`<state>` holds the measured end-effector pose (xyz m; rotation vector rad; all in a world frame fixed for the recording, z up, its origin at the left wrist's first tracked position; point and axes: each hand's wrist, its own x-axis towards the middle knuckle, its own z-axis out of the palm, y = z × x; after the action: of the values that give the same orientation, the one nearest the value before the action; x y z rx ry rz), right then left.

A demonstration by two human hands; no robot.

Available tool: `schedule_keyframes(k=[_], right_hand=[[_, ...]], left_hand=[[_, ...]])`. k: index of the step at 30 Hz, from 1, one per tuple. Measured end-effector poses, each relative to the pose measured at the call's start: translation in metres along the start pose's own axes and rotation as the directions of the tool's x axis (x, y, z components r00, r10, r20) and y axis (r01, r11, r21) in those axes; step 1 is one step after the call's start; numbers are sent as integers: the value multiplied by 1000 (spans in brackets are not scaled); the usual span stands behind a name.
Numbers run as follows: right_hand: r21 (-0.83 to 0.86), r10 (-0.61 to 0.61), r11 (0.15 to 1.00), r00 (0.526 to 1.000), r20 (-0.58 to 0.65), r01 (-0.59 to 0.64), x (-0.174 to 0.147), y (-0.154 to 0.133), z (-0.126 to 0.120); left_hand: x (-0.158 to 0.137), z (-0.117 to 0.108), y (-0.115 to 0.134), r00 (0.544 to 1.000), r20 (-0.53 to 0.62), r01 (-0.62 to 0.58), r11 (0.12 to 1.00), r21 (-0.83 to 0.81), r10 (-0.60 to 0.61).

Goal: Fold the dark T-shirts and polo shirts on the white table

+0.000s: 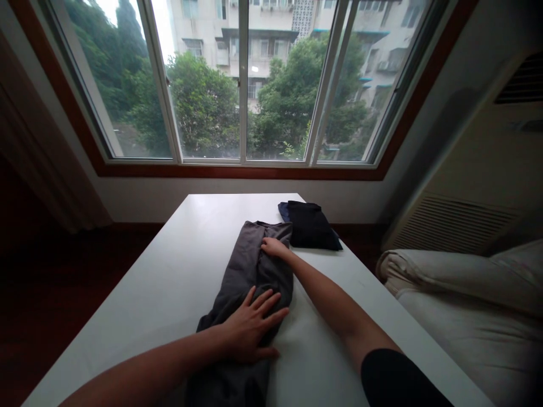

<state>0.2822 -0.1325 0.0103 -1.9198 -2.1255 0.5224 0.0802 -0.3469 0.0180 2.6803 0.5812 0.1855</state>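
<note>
A dark grey folded garment [240,265], seemingly trousers, lies lengthwise on the white table [169,265], its waistband end toward the window. My left hand [252,327] rests flat across the middle of the cloth with its fingers spread. Farther up, near the waistband, my right hand [275,247] has its fingers curled at the garment's front seam. Whether cloth is pinched between those fingers is hard to see, but they look closed on it. The lower end of the garment runs under my left forearm and out at the bottom edge.
Folded dark clothes [311,226], black over navy, lie at the table's far right corner, close to the grey garment. A cream sofa [462,282] stands along the right side. Beyond the table are a window [241,164] and, at right, a floor-standing air conditioner [458,192].
</note>
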Motion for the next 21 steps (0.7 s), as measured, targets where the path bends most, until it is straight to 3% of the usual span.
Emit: schedule_keyframes(k=[4, 7, 10, 11, 13, 16, 17, 19, 21], right_hand=[[139, -62, 988, 994, -87, 74, 23, -60, 24], [247, -196, 946, 977, -85, 212, 43, -108, 44], [399, -360, 830, 920, -154, 391, 60, -117, 43], [408, -376, 811, 907, -188, 421, 63, -108, 37], [330, -320, 861, 917, -240, 387, 65, -74, 17], [165, -58, 978, 926, -374, 128, 55, -4, -21], [124, 52, 992, 904, -424, 1, 49, 20, -32], [75, 242, 968, 815, -526, -240, 37, 62, -50], [53, 352, 917, 738, -575, -396, 27, 93, -60]], left_hand=[[-19, -3, -29, 984, -22, 178, 979, 98, -176], [-47, -25, -76, 938, -68, 347, 924, 163, -340], [-89, -54, -132, 896, -59, 443, 874, 198, -440], [-103, -65, -150, 876, -55, 479, 853, 209, -479], [-130, -84, -182, 838, -66, 540, 808, 234, -541], [-159, -107, -217, 817, -67, 570, 786, 238, -572], [-166, -112, -224, 816, -72, 574, 787, 227, -574], [-175, -121, -234, 798, -97, 601, 776, 190, -595], [-178, -127, -238, 768, -106, 640, 756, 135, -631]])
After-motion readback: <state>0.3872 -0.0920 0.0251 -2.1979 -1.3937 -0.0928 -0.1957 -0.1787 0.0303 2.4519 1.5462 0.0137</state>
